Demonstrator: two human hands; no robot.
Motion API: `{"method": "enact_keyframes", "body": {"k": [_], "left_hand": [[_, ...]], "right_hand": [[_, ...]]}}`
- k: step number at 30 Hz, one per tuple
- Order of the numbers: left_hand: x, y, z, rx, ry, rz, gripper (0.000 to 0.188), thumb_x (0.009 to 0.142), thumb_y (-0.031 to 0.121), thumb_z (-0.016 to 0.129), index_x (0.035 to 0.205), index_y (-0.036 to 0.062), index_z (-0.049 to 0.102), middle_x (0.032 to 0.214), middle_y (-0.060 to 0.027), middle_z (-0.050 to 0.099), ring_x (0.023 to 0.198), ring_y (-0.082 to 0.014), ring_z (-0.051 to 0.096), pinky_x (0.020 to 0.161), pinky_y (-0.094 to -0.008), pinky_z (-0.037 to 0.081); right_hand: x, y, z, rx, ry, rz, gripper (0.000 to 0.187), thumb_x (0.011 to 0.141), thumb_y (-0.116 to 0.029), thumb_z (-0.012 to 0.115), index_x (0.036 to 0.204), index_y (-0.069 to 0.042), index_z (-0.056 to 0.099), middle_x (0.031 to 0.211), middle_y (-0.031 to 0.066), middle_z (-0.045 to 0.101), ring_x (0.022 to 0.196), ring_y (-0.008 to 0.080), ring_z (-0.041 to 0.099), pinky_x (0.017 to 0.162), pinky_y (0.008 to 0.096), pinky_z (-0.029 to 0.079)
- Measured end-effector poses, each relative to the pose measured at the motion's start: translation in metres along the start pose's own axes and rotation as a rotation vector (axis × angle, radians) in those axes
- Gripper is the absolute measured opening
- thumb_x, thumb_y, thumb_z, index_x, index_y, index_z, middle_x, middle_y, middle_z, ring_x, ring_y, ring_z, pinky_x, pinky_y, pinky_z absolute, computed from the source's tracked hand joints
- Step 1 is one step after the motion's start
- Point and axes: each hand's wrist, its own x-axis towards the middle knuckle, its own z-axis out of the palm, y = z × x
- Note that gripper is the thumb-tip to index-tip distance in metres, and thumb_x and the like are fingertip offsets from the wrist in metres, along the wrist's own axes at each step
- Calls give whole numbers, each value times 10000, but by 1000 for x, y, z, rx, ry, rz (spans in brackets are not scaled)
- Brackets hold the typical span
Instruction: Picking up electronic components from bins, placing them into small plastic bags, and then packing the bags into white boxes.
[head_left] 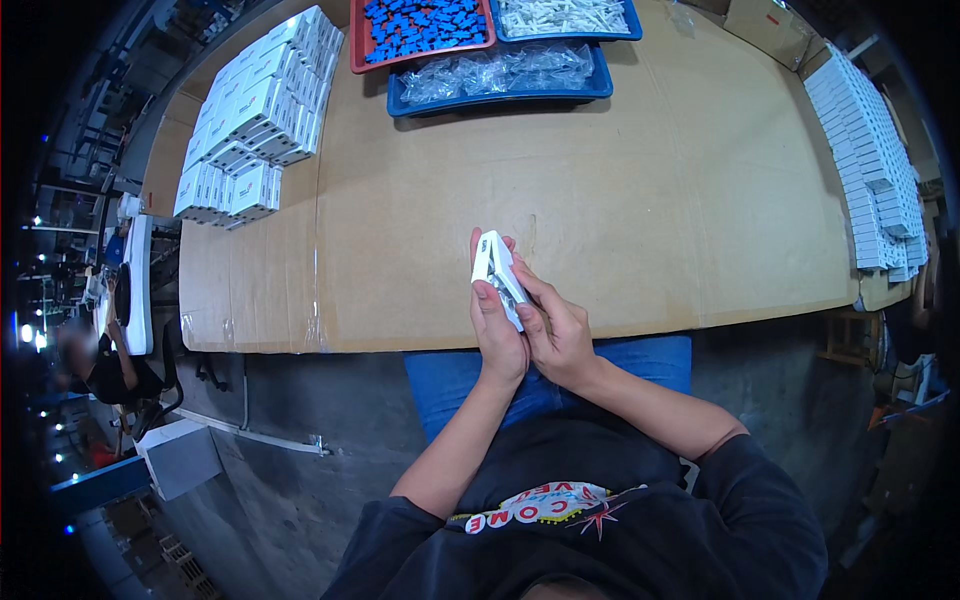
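A small white box (497,272) is held up on edge over the near edge of the brown cardboard-covered table (650,200). My left hand (496,332) grips it from behind and below, fingers reaching up its back. My right hand (557,330) presses against its right side and lower end, thumb on the box. The box's lower part is hidden between the two hands. Both forearms come up from my dark shirt at the bottom of the view.
Stacks of white boxes (256,110) lie at the far left and in a long row (870,150) along the right edge. A red tray of blue parts (420,28) and blue trays of clear bagged pieces (498,75) and white parts (565,17) sit at the back. Another person (95,365) sits far left.
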Motion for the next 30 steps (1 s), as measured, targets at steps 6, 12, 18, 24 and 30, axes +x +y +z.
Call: {"method": "enact_keyframes", "body": {"k": [6, 12, 18, 24, 30], "left_hand": [[11, 13, -6, 135, -32, 102, 963, 1017, 655, 488, 1661, 26, 146, 1529, -191, 418, 1364, -282, 454, 1178, -397, 335], [12, 6, -14, 476, -142, 310, 1073, 910, 700, 502, 1640, -19, 184, 1544, -243, 423, 1382, -320, 470, 1176, -443, 351], [13, -2, -11, 620, -41, 431, 945, 979, 661, 401, 1529, -107, 379, 1357, -266, 530, 1237, -363, 566, 1052, -456, 461], [12, -5, -13, 623, 6, 518, 850, 974, 601, 386, 1379, -136, 514, 1286, -276, 567, 1176, -371, 602, 995, -461, 495], [10, -4, -15, 577, -28, 485, 842, 968, 602, 321, 1393, -107, 479, 1342, -216, 537, 1250, -314, 568, 1073, -438, 456]], "right_hand": [[22, -13, -9, 362, -76, 182, 389, 1088, -203, 556, 1397, 32, 582, 1508, 259, 535, 1367, 303, 568, 1103, 384, 476], [40, -42, -20, 645, -76, 661, 443, 1058, -277, 642, 1391, -15, 514, 1270, 152, 608, 1179, 162, 619, 978, 342, 538], [30, -41, -1, 681, 58, 626, 524, 1027, -185, 683, 1431, 35, 431, 1384, 214, 592, 1291, 226, 594, 1037, 355, 521], [19, -45, 5, 592, 18, 500, 521, 1099, -171, 555, 1544, 61, 413, 1471, 182, 569, 1328, 175, 555, 1092, 310, 463], [15, -43, 6, 489, 21, 432, 504, 1118, -194, 514, 1539, 69, 431, 1500, 169, 560, 1342, 161, 527, 1110, 298, 430]]}}
